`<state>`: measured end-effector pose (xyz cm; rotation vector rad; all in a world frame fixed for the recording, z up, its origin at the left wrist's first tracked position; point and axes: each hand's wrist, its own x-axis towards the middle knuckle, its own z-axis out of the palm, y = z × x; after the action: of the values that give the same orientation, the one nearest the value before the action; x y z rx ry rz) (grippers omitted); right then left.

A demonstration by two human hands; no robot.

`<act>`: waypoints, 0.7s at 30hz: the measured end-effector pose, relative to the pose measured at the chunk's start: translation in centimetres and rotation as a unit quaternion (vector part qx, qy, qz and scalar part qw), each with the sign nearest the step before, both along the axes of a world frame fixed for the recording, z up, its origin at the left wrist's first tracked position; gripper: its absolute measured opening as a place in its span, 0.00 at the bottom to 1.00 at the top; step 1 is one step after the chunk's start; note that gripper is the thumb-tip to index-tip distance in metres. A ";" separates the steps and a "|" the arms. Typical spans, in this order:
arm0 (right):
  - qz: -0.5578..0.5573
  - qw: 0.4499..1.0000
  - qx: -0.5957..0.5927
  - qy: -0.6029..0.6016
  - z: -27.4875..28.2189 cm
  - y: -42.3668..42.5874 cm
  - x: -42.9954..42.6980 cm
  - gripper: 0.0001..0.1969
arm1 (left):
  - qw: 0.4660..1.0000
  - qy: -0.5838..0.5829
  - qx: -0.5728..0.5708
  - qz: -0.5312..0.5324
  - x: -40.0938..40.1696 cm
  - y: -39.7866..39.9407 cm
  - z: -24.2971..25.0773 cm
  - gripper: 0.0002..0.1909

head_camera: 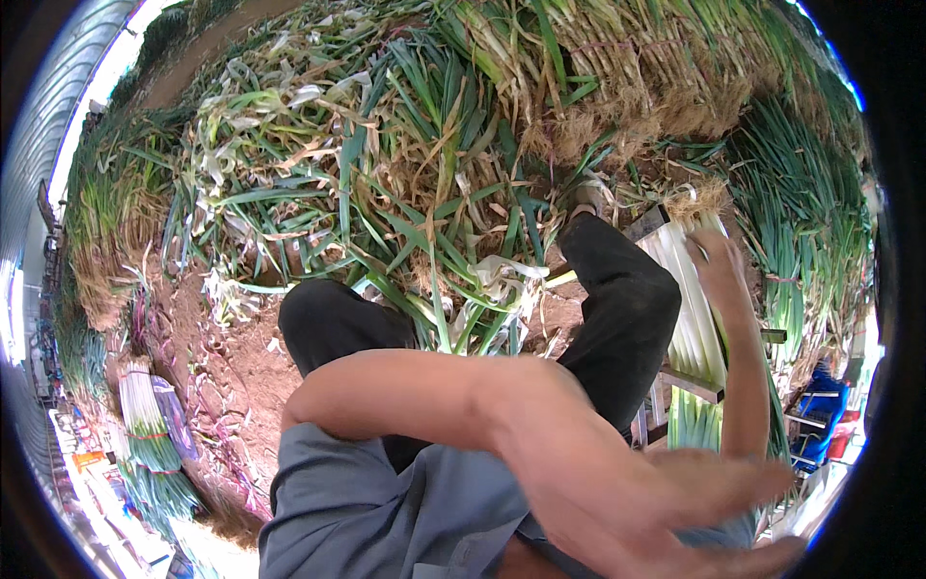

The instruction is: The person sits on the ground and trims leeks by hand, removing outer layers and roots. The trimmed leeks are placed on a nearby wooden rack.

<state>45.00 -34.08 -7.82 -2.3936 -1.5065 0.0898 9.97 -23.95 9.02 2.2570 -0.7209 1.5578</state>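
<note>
My left arm reaches across my lap to the lower right. My left hand [636, 492] is blurred, its thumb and fingers apart, and I see nothing in it. My right hand [712, 260] touches the white stalks of trimmed green onions [684, 289] near their root end, fingers bent; whether it grips any is unclear. These stalks lie side by side in a metal rack [692, 383] beside my right leg. Their green leaves run back under my arms and are partly hidden.
Loose onions and peeled leaves [405, 174] cover the soil before my knees. Untrimmed bundles with dry roots [636, 94] stand at the upper right. Leafy bundles [796, 195] lie beyond the rack. A tied bundle of cleaned onions [145, 412] lies at the left.
</note>
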 end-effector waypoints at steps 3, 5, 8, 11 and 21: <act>0.122 0.991 -0.043 -0.018 0.3 6.8 -2.4 0.15 | 0.977 0.012 -0.027 0.213 -2.6 8.0 -0.3 0.22; 0.206 0.972 -0.097 0.051 -1.6 13.4 -4.7 0.18 | 0.934 0.030 -0.054 0.351 -2.9 13.9 -2.8 0.21; 0.298 0.934 -0.195 0.033 -4.6 22.6 -10.1 0.23 | 0.866 0.042 -0.124 0.484 -6.2 18.8 -4.7 0.21; 0.319 0.900 -0.287 0.070 -10.2 29.8 -14.8 0.32 | 0.850 0.007 -0.271 0.451 -8.8 22.6 -7.7 0.18; 0.306 0.875 -0.374 0.018 -25.6 20.0 -34.0 0.42 | 0.795 0.018 -0.429 0.429 -13.1 23.7 -8.3 0.17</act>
<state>10.97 -14.09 -33.44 -2.2303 -2.4919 1.0181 -3.18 -0.27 0.68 1.8629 1.0265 1.6257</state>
